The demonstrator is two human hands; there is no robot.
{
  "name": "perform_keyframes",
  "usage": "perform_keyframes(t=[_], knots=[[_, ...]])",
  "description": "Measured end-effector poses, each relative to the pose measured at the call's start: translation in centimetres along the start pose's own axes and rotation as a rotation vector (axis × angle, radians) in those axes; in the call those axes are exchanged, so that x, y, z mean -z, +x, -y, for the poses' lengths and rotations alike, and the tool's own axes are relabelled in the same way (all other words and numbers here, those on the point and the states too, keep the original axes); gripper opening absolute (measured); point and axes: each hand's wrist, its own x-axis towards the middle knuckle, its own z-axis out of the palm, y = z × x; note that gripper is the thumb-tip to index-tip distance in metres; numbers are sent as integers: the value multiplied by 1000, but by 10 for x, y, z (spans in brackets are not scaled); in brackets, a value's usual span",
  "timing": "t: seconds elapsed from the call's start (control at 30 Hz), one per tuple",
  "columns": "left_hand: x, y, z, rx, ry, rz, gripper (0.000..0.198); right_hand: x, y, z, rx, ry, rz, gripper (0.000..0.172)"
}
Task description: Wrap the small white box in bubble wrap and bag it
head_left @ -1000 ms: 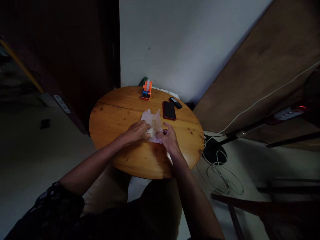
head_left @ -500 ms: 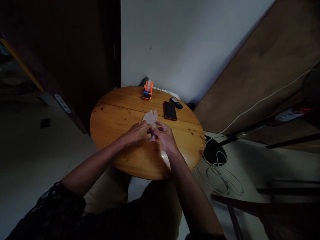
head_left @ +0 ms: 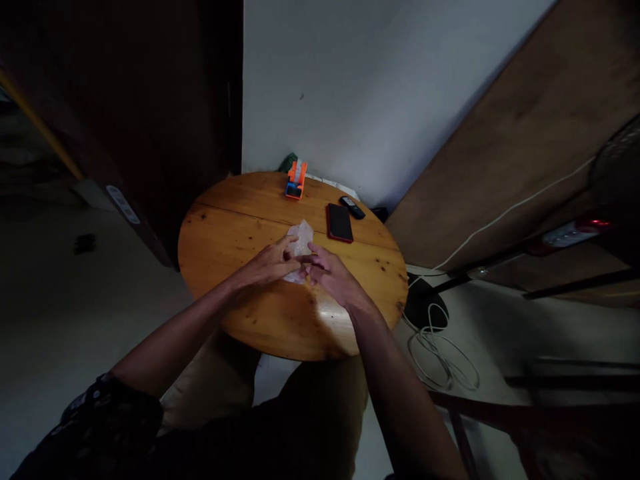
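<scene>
A crumpled, whitish, translucent sheet [head_left: 302,240], like thin plastic, is between my hands above the middle of the round wooden table [head_left: 225,240]. My left hand [head_left: 276,260] is at its left side, fingers reaching over its edge and closed on it. From the right, my right hand [head_left: 327,268] holds it with thumb and fingers bent inward. The fingertips of both hands nearly meet over the lower part of the sheet and partly hide it.
An orange tape dispenser [head_left: 296,180] stands at the table's back. Right of it lie a dark phone in a red case [head_left: 340,223] and a small black handset [head_left: 352,207]. A white cable [head_left: 440,353] lies coiled on the floor at right.
My left hand's fingers have stretched out from a tighter curl. My right hand has shifted slightly right, and the sheet's upper part has changed shape.
</scene>
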Motion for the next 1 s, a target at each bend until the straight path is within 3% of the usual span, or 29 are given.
perform_keyframes(t=[0.13, 0.33, 0.5, 0.63, 0.8, 1.0], knots=[[-10, 3, 7, 18, 14, -56, 69, -1, 1, -3, 131, -197, 61, 60], [-15, 5, 15, 0, 15, -55, 66, 4, 4, -4, 114, -174, 135, 64], [-11, 3, 11, -13, 49, -53, 65, 9, 0, -5, 105, -143, -8, 57], [-12, 3, 11, -23, 44, -56, 64, 10, -3, -13, 197, -306, -117, 59], [-15, 2, 18, -62, 41, -89, 62, 1, -2, -23, 321, -599, -119, 66], [-18, -2, 17, -128, 137, -164, 60, -4, -2, -20, 334, -841, -102, 69]])
